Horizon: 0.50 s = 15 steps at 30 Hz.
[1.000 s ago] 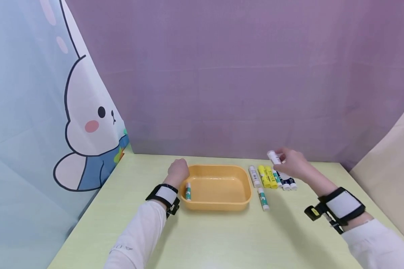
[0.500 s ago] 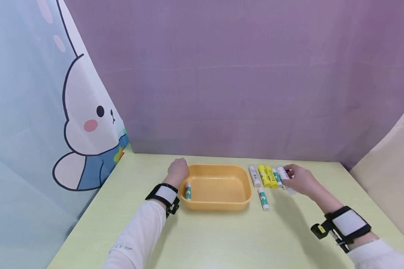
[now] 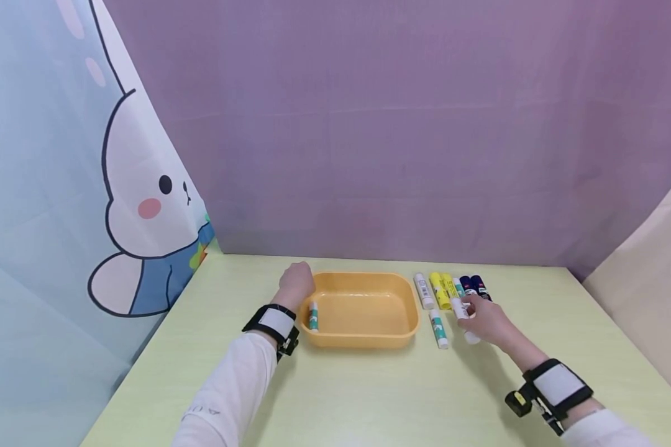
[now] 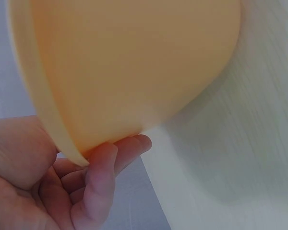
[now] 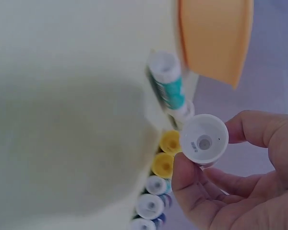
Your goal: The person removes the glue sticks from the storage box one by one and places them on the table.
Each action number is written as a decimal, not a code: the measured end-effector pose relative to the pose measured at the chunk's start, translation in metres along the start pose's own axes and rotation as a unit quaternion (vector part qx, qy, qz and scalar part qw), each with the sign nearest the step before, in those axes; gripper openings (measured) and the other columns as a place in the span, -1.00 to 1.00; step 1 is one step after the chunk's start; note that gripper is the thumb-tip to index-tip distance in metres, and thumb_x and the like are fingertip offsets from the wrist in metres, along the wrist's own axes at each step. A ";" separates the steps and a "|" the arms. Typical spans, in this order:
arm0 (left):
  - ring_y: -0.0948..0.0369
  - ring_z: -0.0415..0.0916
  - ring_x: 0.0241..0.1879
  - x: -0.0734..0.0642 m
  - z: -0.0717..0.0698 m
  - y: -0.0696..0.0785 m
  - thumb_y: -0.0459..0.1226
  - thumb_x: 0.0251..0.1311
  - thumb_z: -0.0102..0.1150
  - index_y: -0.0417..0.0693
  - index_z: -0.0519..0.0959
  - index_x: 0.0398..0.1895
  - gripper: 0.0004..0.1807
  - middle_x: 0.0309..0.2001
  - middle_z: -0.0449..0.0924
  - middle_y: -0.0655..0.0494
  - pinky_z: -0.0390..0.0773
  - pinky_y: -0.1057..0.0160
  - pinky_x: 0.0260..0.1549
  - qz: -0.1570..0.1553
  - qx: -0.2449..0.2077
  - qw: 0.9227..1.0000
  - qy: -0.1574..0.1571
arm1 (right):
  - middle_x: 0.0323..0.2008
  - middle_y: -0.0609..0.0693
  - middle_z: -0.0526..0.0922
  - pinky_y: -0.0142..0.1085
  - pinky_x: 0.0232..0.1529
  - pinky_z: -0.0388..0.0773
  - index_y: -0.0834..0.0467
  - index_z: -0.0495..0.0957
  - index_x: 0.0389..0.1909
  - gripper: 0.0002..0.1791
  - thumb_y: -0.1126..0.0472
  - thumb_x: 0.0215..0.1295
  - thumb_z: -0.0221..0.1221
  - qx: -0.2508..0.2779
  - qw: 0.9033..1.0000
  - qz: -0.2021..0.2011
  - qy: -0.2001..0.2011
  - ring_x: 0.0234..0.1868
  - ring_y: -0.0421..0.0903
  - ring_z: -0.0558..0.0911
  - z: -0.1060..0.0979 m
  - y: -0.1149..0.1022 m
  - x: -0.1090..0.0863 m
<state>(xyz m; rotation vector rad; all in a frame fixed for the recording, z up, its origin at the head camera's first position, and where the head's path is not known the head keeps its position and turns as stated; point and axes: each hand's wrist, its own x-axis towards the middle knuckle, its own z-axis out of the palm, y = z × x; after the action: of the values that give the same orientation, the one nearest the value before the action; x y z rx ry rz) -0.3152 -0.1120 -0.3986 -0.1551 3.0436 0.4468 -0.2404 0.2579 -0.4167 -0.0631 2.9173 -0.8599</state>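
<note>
My left hand (image 3: 296, 285) grips the left rim of an orange plastic tray (image 3: 363, 341). In the left wrist view, the thumb and fingers (image 4: 101, 177) pinch the tray's edge (image 4: 62, 139). My right hand (image 3: 489, 321) holds a white glue stick (image 3: 460, 308) over the front of a row of glue sticks. The right wrist view shows the held glue stick (image 5: 204, 139) end-on between thumb and fingers. A teal-and-white glue stick (image 3: 313, 315) lies in the tray's left end. Another teal-and-white glue stick (image 3: 438, 329) lies on the table in front of the row.
The row right of the tray has a white glue stick (image 3: 423, 290), yellow glue sticks (image 3: 439, 290), a partly hidden teal one (image 3: 458, 286) and dark blue ones (image 3: 481, 287). A purple cloth (image 3: 391, 155) hangs behind the pale green table (image 3: 358, 397).
The right hand lowered the white glue stick over the dark blue ones, then moved it left and nearer, uncovering their dark caps. The left hand has stayed at the tray.
</note>
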 end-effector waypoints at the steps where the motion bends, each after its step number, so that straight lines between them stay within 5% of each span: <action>1: 0.15 0.54 -0.44 0.000 0.000 0.000 -0.36 0.26 0.09 -0.26 0.55 -0.21 -0.87 -0.36 0.57 -0.07 0.68 0.21 -0.37 -0.001 -0.001 1.000 0.000 | -0.23 0.25 0.52 -0.32 -0.53 0.52 0.50 0.27 0.16 -0.37 0.27 0.11 0.21 0.003 1.000 0.002 0.000 -0.38 -0.06 0.52 0.003 0.001 0.000; 15: 0.15 0.53 -0.42 0.000 -0.001 -0.003 -0.36 0.26 0.08 -0.26 0.54 -0.17 -0.85 -0.33 0.56 -0.07 0.68 0.20 -0.34 0.001 -0.006 1.000 -0.003 | -0.22 0.28 0.54 -0.31 -0.46 0.52 0.49 0.25 0.19 -0.35 0.28 0.11 0.20 0.010 1.000 0.017 -0.006 -0.34 -0.03 0.52 0.030 0.012 0.003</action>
<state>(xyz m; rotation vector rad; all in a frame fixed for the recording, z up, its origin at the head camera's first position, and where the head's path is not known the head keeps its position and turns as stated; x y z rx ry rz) -0.3151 -0.1149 -0.3988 -0.1508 3.0354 0.4653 -0.2406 0.2520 -0.4484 -0.0170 2.8898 -0.8788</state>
